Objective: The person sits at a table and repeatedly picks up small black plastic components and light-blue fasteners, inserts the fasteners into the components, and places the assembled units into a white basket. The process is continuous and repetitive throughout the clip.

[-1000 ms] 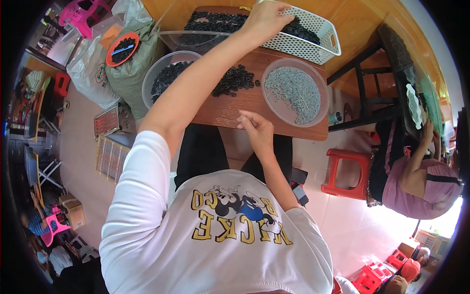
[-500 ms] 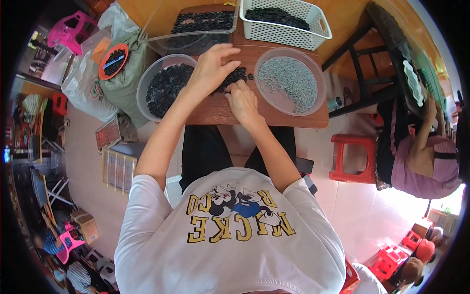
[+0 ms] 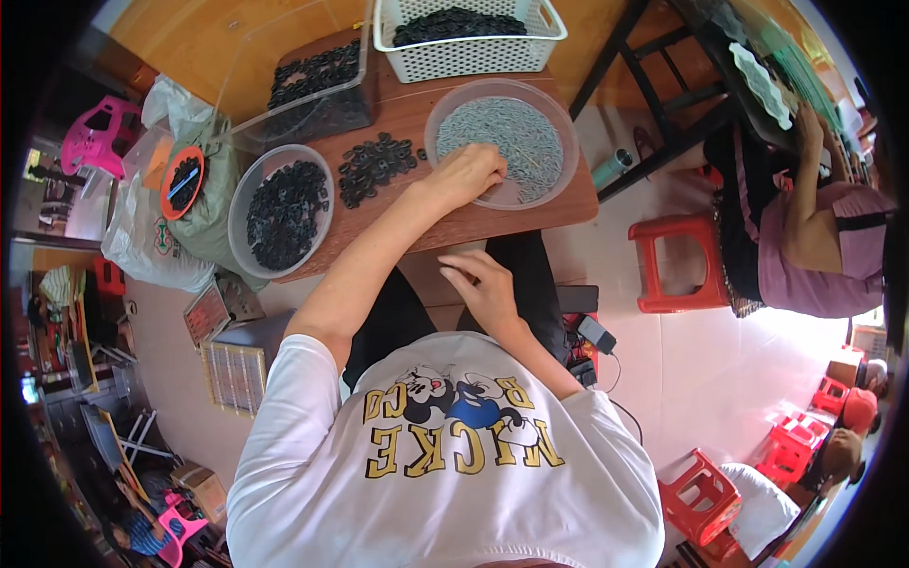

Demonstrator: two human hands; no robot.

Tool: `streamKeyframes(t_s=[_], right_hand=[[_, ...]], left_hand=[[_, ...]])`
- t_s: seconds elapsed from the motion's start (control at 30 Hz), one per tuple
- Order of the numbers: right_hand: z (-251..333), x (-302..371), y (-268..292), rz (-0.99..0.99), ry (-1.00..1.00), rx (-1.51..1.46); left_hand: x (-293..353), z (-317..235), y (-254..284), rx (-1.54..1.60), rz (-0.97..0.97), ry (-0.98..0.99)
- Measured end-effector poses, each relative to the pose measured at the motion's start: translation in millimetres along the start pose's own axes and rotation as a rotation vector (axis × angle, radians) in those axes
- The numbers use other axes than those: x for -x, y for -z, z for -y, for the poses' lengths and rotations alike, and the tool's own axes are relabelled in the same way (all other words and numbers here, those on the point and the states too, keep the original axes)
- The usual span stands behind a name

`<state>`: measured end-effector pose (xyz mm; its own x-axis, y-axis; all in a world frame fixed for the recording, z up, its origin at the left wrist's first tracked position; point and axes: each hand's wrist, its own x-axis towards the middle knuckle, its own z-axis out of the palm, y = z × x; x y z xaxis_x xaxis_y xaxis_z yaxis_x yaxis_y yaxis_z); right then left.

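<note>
Head view: my left hand (image 3: 472, 174) curls over pin bowl (image 3: 569, 150), presumably placed near for reach; right hand (image 3: 485, 290) loosely bent; can't tell either grip.

Black pieces (image 3: 374, 175) lie at the middle of a reddish-brown, wood-grained table (image 3: 398, 106), a white, hole-patterned basket (image 3: 464, 64) at its far edge and pale blue-grey pins (image 3: 502, 128) toward its right. Left of the table show an orange dish (image 3: 173, 210) and a grey-green sack (image 3: 213, 213); right, a red stool (image 3: 677, 232). On the near side, a white T-shirt (image 3: 436, 511) bears yellow, dark-outlined lettering (image 3: 505, 447).
</note>
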<state>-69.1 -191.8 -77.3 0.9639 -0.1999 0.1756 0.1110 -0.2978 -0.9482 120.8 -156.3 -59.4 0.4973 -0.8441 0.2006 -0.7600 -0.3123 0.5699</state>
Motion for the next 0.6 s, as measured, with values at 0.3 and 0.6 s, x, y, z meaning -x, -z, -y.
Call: streamKeyframes(t_s=[0.3,0.6], right_hand=[[-13.3,19.4,37.5,-0.201,-0.241,-0.47],[12.2,-22.7,50.5,-0.208,-0.333,-0.996]], left_hand=[[-0.6,-2.3,-11.8,-0.172,0.02,-0.033],[59.4,-44.6,25.9,0.979,-0.306,0.431]])
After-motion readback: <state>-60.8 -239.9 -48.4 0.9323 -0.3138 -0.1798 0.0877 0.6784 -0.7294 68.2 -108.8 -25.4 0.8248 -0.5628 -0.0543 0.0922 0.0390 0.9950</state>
